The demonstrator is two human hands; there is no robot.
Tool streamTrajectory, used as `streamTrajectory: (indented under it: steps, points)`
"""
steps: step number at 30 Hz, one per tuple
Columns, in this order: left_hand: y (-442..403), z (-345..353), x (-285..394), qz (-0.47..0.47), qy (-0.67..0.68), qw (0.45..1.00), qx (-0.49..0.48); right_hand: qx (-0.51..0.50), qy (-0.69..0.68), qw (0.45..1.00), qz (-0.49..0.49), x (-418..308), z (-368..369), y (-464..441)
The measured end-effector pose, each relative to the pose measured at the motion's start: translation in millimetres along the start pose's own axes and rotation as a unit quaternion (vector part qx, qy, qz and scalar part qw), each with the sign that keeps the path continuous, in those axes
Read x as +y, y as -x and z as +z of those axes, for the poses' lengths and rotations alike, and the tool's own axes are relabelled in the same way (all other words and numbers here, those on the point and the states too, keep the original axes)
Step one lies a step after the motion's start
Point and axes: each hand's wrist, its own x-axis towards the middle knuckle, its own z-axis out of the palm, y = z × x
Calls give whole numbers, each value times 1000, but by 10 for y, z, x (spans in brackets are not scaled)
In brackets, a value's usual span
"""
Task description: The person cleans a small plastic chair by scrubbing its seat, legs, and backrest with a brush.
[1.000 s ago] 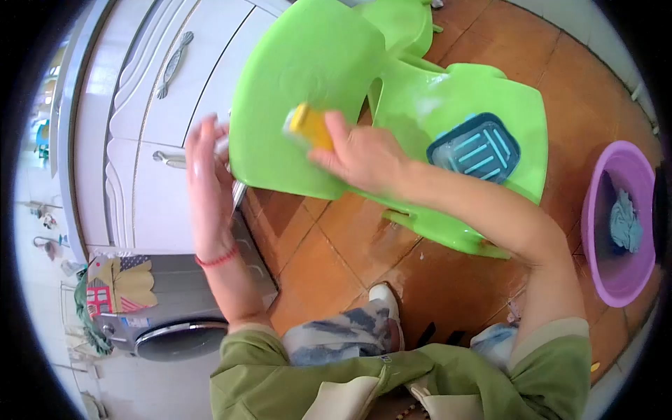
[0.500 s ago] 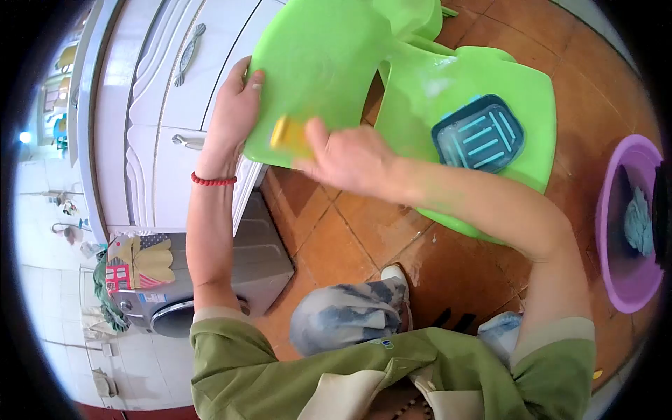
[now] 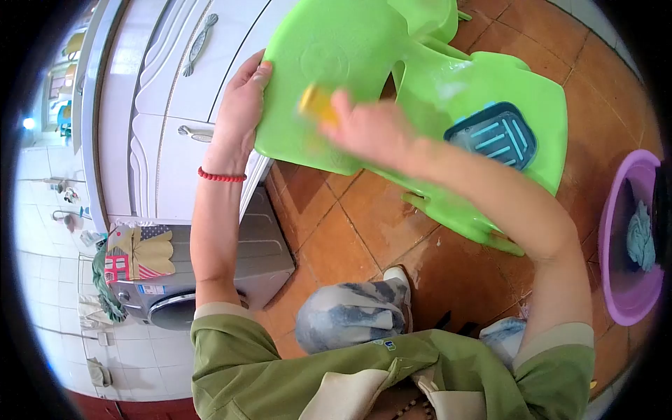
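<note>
A bright green plastic chair (image 3: 336,42) stands before me. My left hand (image 3: 241,105) is closed on the edge of its backrest, thumb on the near face and fingers partly hidden behind. My right hand (image 3: 371,129) is wrapped round a yellow sponge-like block (image 3: 319,105), held against or just over the backrest; motion blurs it, so contact and exact kind are unclear. On the seat lies a dark teal soap dish (image 3: 495,134) with light blue ribs. A whitish patch of suds (image 3: 451,87) shows on the green plastic near it.
At the right stands a purple basin (image 3: 614,280) with a bluish cloth (image 3: 640,238) in it. White cabinets (image 3: 164,150) rise close by my left arm, and a grey washing machine (image 3: 262,259) sits below them. The tiled floor (image 3: 336,231) has wet patches.
My right hand has moved the yellow block up and slightly right across the backrest. My left hand keeps its hold on the edge. The chair appears shifted slightly right in view.
</note>
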Motion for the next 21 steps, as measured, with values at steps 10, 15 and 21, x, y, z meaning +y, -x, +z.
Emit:
streamTrajectory:
  steps: [10,15,21]
  points:
    - [-25,-24,-38,5,3,1000,3,119,-31,989,-87,-216,18,0]
    - [-19,-23,-41,10,24,1000,-12,144,-54,967,204,503,-241,-544]
    - [5,-26,-12,-11,65,998,9,97,-11,995,-38,-169,47,-132]
